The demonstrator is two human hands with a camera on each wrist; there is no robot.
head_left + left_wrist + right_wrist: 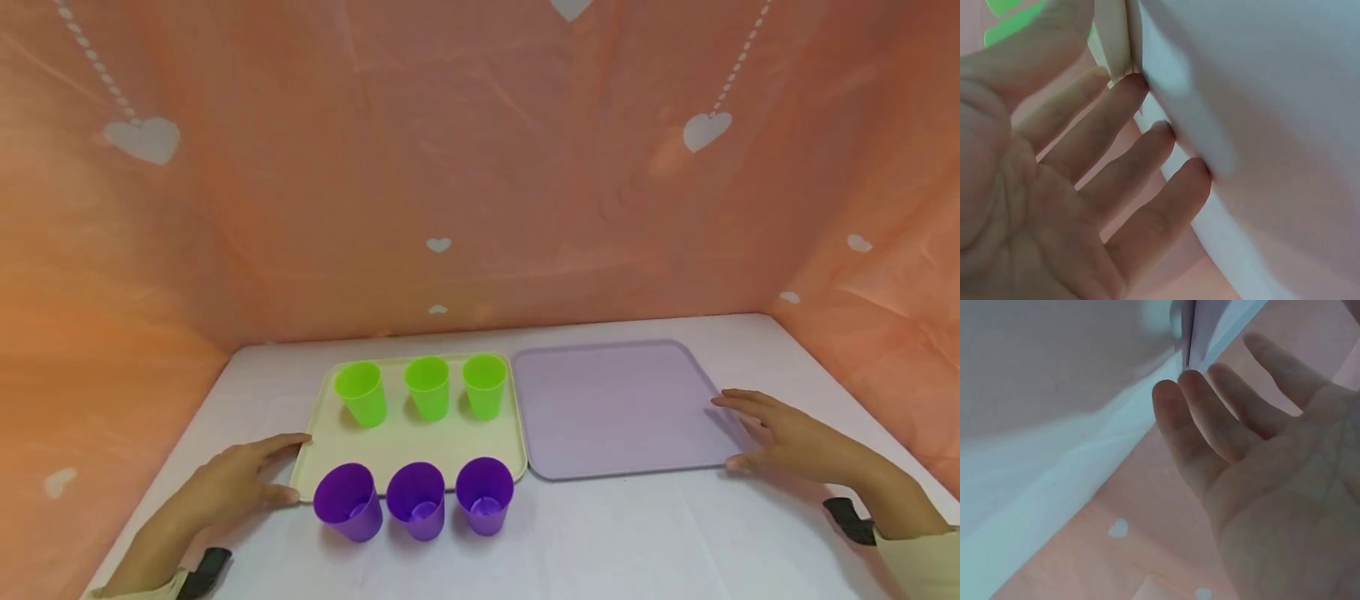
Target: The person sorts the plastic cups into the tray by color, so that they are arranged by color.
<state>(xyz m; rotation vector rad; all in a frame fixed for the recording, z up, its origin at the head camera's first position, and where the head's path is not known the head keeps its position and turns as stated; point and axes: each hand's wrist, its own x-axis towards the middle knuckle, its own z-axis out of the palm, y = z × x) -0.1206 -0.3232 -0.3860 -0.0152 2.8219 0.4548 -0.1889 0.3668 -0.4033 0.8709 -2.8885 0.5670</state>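
I see a white desk (622, 533) with orange cloth (480, 183), printed with white hearts (146, 140), rising past its far, left and right edges. Three green cups (428, 392) stand along the far edge of the cream tray (390, 446); three purple cups (426, 523) line its near edge. At its left edge my left hand (232, 482) lies loosely open, gripping nothing; my right hand (798, 440), equally relaxed and unladen, meets the lavender tray's (622, 417) right edge.

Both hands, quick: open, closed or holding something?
Left hand: open, at the edge of the cream tray, holding nothing.
Right hand: open, at the edge of the lilac tray, holding nothing.
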